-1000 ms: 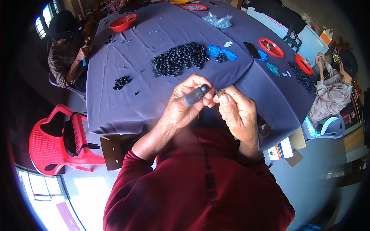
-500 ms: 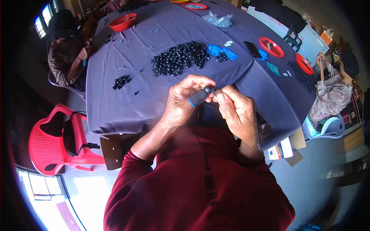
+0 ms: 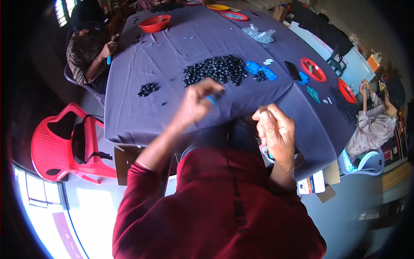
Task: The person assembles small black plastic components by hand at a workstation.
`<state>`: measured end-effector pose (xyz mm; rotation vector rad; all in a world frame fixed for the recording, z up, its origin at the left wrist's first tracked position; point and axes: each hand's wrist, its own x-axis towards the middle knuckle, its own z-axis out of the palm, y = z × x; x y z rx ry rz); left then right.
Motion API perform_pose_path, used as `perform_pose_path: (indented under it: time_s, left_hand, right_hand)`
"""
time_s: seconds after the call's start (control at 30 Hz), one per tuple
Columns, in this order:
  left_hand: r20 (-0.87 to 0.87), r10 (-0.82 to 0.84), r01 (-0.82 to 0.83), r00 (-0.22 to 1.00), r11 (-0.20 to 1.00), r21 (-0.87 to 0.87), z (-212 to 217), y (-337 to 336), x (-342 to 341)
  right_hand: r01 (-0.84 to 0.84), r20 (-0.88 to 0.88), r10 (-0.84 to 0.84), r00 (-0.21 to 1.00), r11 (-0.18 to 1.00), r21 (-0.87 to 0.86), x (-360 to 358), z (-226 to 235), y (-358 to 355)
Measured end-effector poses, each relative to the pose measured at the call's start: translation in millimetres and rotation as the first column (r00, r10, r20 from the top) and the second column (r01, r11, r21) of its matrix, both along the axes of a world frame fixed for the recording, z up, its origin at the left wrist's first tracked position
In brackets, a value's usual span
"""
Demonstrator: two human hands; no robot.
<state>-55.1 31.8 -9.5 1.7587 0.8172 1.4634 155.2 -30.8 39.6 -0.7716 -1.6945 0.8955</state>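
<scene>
Left hand (image 3: pixel 196 103) raised above near edge of counter (image 3: pixel 142 116), motion-blurred; fingers pressed together around a small dark part with blue tip (image 3: pixel 212 99), held just short of the big heap of black parts (image 3: pixel 215 71). Part in air, apart from the purple cloth, its exact shape lost in blur.

Right hand (image 3: pixel 276 134) well apart from left, over the counter's near edge at the lap; fingers curled inward, thumb and forefinger pinching a tiny dark piece (image 3: pixel 261 108) at the tips. Too small to identify.

Heap of black parts at counter centre, beyond left hand. Smaller black cluster (image 3: pixel 148 89) to its left. Blue flat cases (image 3: pixel 258 70) touching heap's right side; dark phone-like slab (image 3: pixel 292 70) just beyond. Red shallow dishes: one far left (image 3: pixel 154 23), one right (image 3: pixel 313 69). Clear bag (image 3: pixel 258 34) toward far side.

Red plastic chair (image 3: pixel 60 146) at lower left, beside counter. Another person (image 3: pixel 88 49) seated at far left edge; a second person (image 3: pixel 373 121) at right edge, hands raised near a further red dish (image 3: pixel 347 90).
</scene>
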Motion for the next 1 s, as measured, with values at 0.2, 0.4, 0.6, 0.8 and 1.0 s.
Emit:
perform_pose_path:
  time_s: [0.2, 0.4, 0.6, 0.8, 1.0]
  left_hand:
    - [-0.480, 0.804, -0.620, 0.350, 0.583, 0.524, -54, 76, -188]
    - [-0.641, 0.761, -0.743, 0.102, 0.486, 0.459, -92, 82, -245]
    - [-0.712, 0.700, -0.799, 0.049, 0.456, 0.393, -94, 84, -234]
    - [-0.663, 0.748, -0.705, -0.016, 0.461, 0.538, -85, 86, -223]
    - [-0.659, 0.667, -0.500, 0.348, 0.726, 0.471, -100, 160, -174]
  right_hand:
    - [-0.008, -0.041, 0.002, 0.999, 0.989, -0.148, -10, 1, 4]
    - [-0.050, 0.054, 0.057, 0.997, 0.989, -0.136, -12, -6, 11]
    - [-0.068, 0.067, 0.075, 0.995, 0.992, -0.109, -10, -11, 13]
    - [-0.063, 0.064, 0.070, 0.995, 0.993, -0.103, -14, -13, 13]
    - [-0.139, 0.104, 0.147, 0.984, 0.987, -0.081, -21, -17, 13]
